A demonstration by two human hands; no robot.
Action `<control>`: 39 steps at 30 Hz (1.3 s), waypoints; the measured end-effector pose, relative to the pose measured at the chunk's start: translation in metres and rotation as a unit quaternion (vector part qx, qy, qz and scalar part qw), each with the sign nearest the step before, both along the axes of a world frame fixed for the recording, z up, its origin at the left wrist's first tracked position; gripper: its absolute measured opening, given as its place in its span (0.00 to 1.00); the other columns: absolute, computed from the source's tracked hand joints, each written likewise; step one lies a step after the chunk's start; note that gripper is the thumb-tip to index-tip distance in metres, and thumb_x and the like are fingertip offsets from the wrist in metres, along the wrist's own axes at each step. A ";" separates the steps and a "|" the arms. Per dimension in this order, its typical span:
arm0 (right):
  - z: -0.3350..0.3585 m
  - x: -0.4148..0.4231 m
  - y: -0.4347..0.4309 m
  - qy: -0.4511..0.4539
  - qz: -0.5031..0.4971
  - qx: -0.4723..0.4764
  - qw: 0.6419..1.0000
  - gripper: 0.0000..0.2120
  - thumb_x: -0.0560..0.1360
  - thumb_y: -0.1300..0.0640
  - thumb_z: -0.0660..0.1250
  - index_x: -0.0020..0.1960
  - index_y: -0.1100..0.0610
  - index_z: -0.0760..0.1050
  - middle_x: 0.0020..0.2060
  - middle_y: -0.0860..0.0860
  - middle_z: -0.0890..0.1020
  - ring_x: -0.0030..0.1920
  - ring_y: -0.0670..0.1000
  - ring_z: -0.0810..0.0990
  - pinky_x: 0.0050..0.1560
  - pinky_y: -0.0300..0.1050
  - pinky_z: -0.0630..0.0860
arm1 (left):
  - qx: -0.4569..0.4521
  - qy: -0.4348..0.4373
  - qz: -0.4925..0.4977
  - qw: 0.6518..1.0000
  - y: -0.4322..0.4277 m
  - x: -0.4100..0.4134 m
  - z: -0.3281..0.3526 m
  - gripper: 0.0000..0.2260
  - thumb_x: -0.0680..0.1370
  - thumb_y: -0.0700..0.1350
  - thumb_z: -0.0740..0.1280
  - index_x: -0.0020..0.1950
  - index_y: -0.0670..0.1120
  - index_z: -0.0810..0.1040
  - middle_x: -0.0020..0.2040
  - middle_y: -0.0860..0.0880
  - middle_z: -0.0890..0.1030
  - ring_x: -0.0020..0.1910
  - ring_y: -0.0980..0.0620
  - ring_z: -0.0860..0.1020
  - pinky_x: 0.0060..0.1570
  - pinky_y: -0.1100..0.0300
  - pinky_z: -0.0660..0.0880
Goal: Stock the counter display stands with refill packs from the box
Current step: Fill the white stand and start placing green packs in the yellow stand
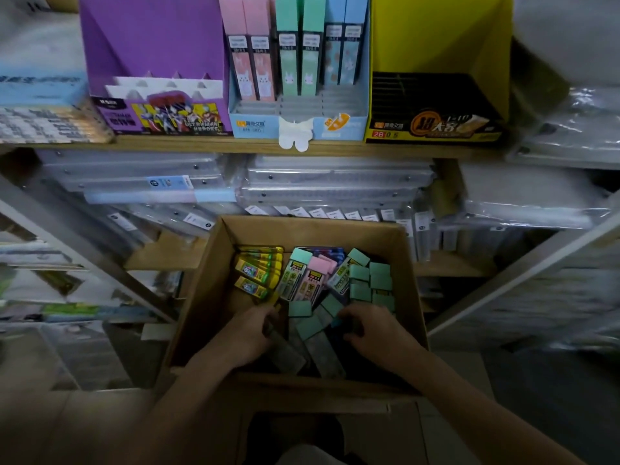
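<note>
Display stands line the wooden shelf [201, 144] across the top of the frame: a purple stand [151, 45] at upper left, a blue stand [339, 125] at centre and a yellow stand [436, 35] at upper right. Only the blue one shows stock, with pink, mint and blue packs upright in its rear rows and its front slots bare. That suggests filling has barely begun. The open cardboard box [201, 297] sits directly below at lower centre, probably kept there so each pack has only a short lift up to the stands. Inside it the refill packs [359, 273] lie jumbled, with mint and pink caps to the right and a yellow bundle [251, 266] at the left wall, so they likely need sorting by colour before they go up. Both forearms reach in from the bottom edge, palms down. The left hand [253, 330] curls its fingers over the upper end of a grey pack [288, 352] and appears to grip it. The right hand [375, 330] bends its fingers into the mint-capped heap. The dim light does not show whether it holds anything.
</note>
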State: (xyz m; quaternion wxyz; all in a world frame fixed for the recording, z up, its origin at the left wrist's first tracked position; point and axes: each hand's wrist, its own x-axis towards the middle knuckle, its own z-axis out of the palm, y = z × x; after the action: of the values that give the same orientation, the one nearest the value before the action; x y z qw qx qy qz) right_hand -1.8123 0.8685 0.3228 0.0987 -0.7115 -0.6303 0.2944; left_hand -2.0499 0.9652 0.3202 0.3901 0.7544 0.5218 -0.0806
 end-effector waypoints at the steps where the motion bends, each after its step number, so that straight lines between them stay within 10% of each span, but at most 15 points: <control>1: -0.002 -0.003 -0.001 0.004 0.006 0.003 1.000 0.17 0.74 0.58 0.73 0.62 0.51 0.77 0.58 0.48 0.81 0.57 0.47 0.78 0.53 0.34 0.71 | 0.004 0.015 0.002 1.000 0.002 -0.001 -0.001 0.19 0.75 0.45 0.73 0.66 0.52 0.75 0.64 0.48 0.77 0.61 0.49 0.76 0.56 0.57 0.75; 7: -0.007 -0.025 0.007 -0.005 0.018 0.000 1.000 0.24 0.73 0.57 0.73 0.68 0.53 0.73 0.61 0.51 0.75 0.60 0.52 0.77 0.57 0.42 0.76 | -0.025 0.124 0.015 0.992 0.007 -0.003 -0.008 0.34 0.77 0.49 0.72 0.78 0.51 0.59 0.76 0.39 0.60 0.75 0.34 0.62 0.71 0.45 0.67; 13: -0.011 -0.046 0.023 -0.102 0.064 -0.053 0.991 0.27 0.72 0.50 0.73 0.68 0.54 0.69 0.63 0.53 0.69 0.60 0.59 0.77 0.55 0.55 0.79 | -0.011 0.103 0.015 0.994 0.011 -0.001 -0.018 0.27 0.78 0.45 0.71 0.73 0.43 0.63 0.72 0.39 0.67 0.70 0.38 0.70 0.66 0.47 0.72; 26: -0.018 -0.065 0.047 0.020 -0.110 -0.068 0.991 0.20 0.70 0.54 0.76 0.59 0.59 0.76 0.55 0.54 0.82 0.55 0.53 0.81 0.50 0.45 0.79 | -0.021 0.020 0.034 0.999 0.021 0.008 -0.020 0.22 0.75 0.47 0.75 0.68 0.44 0.77 0.67 0.43 0.78 0.65 0.43 0.76 0.64 0.50 0.75; 31: -0.019 -0.062 0.049 0.070 -0.117 -0.099 0.986 0.12 0.70 0.56 0.76 0.50 0.60 0.80 0.46 0.52 0.84 0.38 0.44 0.79 0.26 0.26 0.68 | -0.021 -0.030 0.072 0.997 0.019 0.011 -0.019 0.23 0.76 0.45 0.74 0.70 0.44 0.75 0.68 0.43 0.77 0.66 0.44 0.76 0.66 0.53 0.74; 35: -0.022 -0.062 0.050 0.086 -0.131 -0.082 0.984 0.07 0.72 0.59 0.72 0.37 0.55 0.76 0.33 0.47 0.79 0.28 0.40 0.74 0.22 0.26 0.69 | -0.098 -0.071 0.099 0.988 0.018 0.008 -0.022 0.16 0.78 0.42 0.72 0.66 0.49 0.78 0.56 0.51 0.82 0.56 0.53 0.81 0.56 0.61 0.78; 39: -0.019 -0.065 0.052 0.127 -0.165 -0.094 0.974 0.14 0.76 0.56 0.69 0.34 0.58 0.75 0.30 0.55 0.81 0.30 0.51 0.83 0.32 0.43 0.80 | -0.186 -0.077 0.114 0.973 0.021 0.003 -0.025 0.10 0.78 0.40 0.72 0.41 0.53 0.79 0.28 0.62 0.82 0.29 0.69 0.79 0.29 0.76 0.71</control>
State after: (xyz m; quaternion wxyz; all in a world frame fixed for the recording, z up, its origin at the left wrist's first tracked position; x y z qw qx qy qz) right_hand -1.8773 0.9201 0.3033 0.1578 -0.7689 -0.4557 0.4198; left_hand -2.0468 0.9858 0.2954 0.5692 0.6084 0.5483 -0.0731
